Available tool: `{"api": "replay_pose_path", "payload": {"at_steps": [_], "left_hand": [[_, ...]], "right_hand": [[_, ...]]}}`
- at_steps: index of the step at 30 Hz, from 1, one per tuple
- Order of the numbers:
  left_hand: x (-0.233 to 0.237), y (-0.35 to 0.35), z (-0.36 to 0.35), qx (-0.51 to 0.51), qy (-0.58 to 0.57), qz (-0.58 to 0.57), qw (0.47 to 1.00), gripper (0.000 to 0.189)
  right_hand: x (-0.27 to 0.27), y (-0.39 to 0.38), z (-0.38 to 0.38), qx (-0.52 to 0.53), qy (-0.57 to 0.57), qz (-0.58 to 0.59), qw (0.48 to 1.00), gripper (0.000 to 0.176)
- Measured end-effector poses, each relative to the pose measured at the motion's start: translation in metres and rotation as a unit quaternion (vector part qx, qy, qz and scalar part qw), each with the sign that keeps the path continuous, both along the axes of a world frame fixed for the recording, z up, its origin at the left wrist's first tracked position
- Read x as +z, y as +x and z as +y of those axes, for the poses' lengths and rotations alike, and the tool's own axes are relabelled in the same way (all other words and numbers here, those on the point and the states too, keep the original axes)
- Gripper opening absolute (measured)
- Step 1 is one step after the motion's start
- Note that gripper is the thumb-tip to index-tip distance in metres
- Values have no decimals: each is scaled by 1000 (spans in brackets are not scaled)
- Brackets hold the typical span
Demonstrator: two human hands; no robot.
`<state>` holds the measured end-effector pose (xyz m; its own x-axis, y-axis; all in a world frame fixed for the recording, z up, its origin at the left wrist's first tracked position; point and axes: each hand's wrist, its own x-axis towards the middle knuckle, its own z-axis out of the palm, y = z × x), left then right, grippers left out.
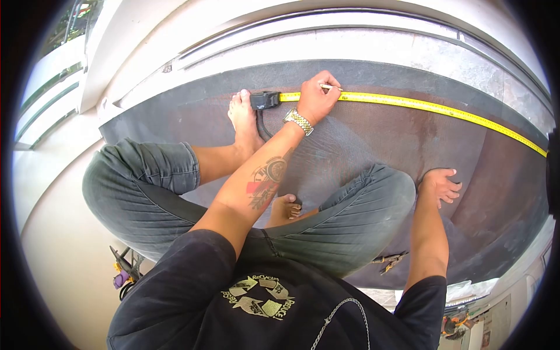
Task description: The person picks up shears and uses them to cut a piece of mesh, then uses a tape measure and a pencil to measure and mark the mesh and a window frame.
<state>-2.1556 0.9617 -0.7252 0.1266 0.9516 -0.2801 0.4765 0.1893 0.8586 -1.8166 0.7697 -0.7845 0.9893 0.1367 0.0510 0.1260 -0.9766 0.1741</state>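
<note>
A thin, light-coloured pencil point(330, 87) is held in my left hand point(318, 98), its tip at the yellow measuring tape point(408, 104). My left wrist has a metal watch, and the hand lies across the blade. To the left sits the black tape measure case point(265, 100), against the toes of my bare left foot point(242, 116), with a dark strap trailing from it. The blade runs right along the far part of a dark brown-grey sheet point(373, 140). My right hand point(441, 185) rests on this sheet beside my right knee, fingers spread, holding nothing.
Pliers point(389, 261) lie on the sheet behind my right thigh. More tools point(125, 271) are on the pale floor at the left. Beyond the sheet's far edge is a light ledge with a metal track point(326, 24). My crossed legs point(350, 221) occupy the near part.
</note>
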Motion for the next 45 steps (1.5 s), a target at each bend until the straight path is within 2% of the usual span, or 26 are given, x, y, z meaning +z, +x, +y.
{"api": "replay_pose_path", "payload": {"at_steps": [19, 22, 24, 27, 33, 37, 39, 40, 41, 42, 43, 44, 45], "left_hand": [[-8, -6, -5, 0, 37, -30, 999, 9], [-2, -5, -4, -1, 31, -30, 999, 9], [3, -5, -3, -4, -26, -14, 1000, 8], [-4, -12, -3, 9, -5, -46, 999, 9], [-6, -15, 0, -2, 24, -28, 999, 10], [-3, -16, -1, 2, -20, -44, 999, 9], [1, -20, 0, -36, 47, -36, 998, 8], [6, -23, 0, -57, 55, -16, 997, 9], [16, -20, 3, -90, 38, 55, 994, 10], [9, -23, 1, -88, 9, 31, 996, 10], [2, -25, 0, -85, -21, 8, 996, 11], [-2, -22, 1, -80, 27, -29, 996, 10], [-13, -30, 2, -65, -9, -38, 997, 6]], "right_hand": [[-2, 1, 0, 16, -11, 14, 1000, 61], [-3, 1, -1, 18, -15, 16, 1000, 61], [-3, 1, -1, 19, -16, 17, 1000, 61], [-3, 2, -1, 21, -18, 18, 999, 61], [0, 1, 0, 24, -20, 22, 999, 60], [5, -2, 0, 24, -24, 19, 999, 60], [13, -8, 4, 13, -31, -3, 999, 60], [-3, -9, -3, -4, -34, -42, 999, 60], [-10, -7, -9, -32, -32, -104, 994, 60], [-10, -4, -8, -67, -28, -177, 981, 60], [8, -6, 1, -78, -5, -134, 988, 61], [15, -4, 1, -90, 48, -73, 992, 61], [28, -4, 7, -105, 78, -20, 991, 63]]}}
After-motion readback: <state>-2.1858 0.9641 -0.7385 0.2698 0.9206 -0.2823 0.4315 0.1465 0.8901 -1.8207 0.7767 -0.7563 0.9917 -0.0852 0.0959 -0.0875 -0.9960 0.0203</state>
